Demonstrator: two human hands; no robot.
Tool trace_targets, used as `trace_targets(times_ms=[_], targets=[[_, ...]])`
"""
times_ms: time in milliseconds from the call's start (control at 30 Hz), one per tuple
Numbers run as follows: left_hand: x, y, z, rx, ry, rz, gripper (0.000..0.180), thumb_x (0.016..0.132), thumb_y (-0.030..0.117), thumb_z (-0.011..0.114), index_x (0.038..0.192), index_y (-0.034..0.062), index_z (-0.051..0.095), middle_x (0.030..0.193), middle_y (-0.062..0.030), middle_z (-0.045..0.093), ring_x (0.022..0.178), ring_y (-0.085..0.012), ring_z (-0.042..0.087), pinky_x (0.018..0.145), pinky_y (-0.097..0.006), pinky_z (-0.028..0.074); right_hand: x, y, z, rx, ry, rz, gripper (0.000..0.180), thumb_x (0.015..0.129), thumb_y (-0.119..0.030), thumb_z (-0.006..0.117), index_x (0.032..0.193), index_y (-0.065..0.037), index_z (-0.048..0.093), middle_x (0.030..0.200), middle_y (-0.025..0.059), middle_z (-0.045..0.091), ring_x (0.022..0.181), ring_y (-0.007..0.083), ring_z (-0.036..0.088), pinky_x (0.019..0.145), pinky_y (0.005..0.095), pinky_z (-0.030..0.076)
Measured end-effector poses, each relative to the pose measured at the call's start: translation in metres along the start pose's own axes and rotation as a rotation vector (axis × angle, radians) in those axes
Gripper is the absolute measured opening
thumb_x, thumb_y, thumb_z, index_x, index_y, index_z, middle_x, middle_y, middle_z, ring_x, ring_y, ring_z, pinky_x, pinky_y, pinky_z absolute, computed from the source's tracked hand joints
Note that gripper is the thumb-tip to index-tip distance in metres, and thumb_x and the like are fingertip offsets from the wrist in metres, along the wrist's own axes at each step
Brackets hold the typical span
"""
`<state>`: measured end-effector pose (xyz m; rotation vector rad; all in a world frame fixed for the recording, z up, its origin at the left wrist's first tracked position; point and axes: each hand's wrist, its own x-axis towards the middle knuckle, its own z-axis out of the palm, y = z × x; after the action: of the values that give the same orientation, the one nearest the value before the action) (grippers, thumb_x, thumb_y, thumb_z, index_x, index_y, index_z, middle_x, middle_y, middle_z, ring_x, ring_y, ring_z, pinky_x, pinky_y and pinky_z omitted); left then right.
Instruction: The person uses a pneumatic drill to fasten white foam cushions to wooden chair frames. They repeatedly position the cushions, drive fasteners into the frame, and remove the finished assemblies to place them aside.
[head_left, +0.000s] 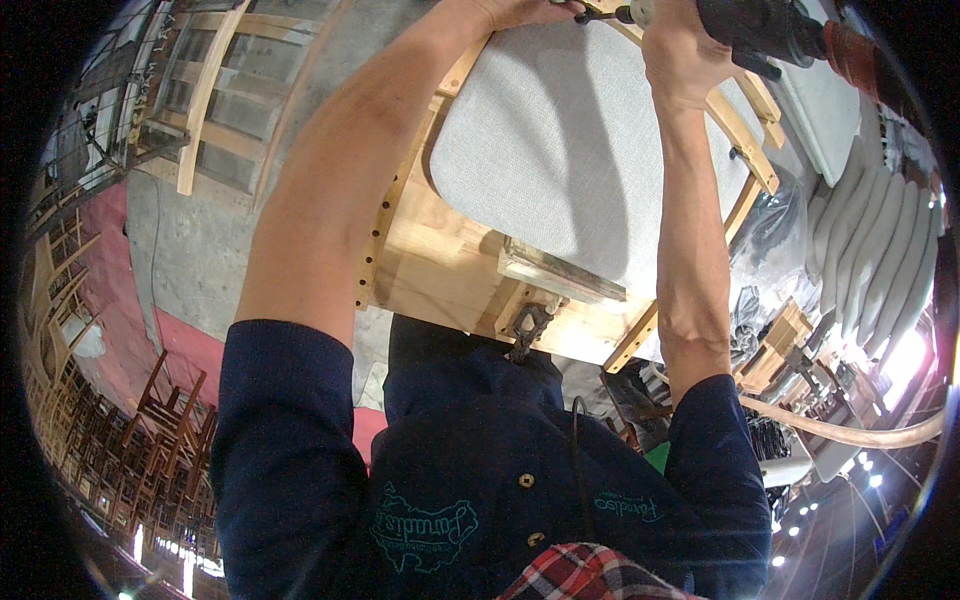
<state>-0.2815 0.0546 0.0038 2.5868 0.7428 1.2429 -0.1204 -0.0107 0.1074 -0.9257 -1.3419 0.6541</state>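
Observation:
Both my arms reach forward over a grey fabric-covered seat panel lying on a light wooden jig board. At the top edge of the view, my right hand is wrapped around a black power driver. The driver's thin bit points left toward my left hand. That hand is partly cut off by the frame; its fingers are closed near the bit's tip, and what they pinch is too small to make out. A wooden block sits against the panel's near edge.
Wooden strips with dark holes border the board. A metal clamp sits at its near edge. Stacked grey cushions stand at right, above a pale hose. Wooden chair frames fill the left background.

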Motion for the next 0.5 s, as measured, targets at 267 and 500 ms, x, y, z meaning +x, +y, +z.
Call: trace_targets(times_ms=[267,500], targets=[[0.001,-0.004,0.005,-0.045,0.047,0.011,0.031,0.073,0.019,0.082,0.103,0.0174,0.072,0.100,-0.0028,0.066,0.097,-0.0283,0.057,0.088,-0.042,0.045,0.003,0.011,0.001,-0.016,-0.052,0.011,0.022,0.093,-0.001,0.062,0.114,-0.002,0.058,0.077,0.0032,0.064,0.065,0.0087,0.057,0.059,0.0239,0.046],[0.000,-0.005,0.007,0.019,-0.006,-0.006,0.026,0.075,0.018,0.080,0.099,0.0169,0.071,0.096,-0.0025,0.064,0.097,-0.0280,0.056,0.087,-0.041,0.045,0.006,0.013,0.000,-0.017,-0.031,-0.010,0.021,0.093,-0.001,0.063,0.114,-0.001,0.058,0.076,0.0034,0.064,0.063,0.0087,0.056,0.058,0.0234,0.044]])
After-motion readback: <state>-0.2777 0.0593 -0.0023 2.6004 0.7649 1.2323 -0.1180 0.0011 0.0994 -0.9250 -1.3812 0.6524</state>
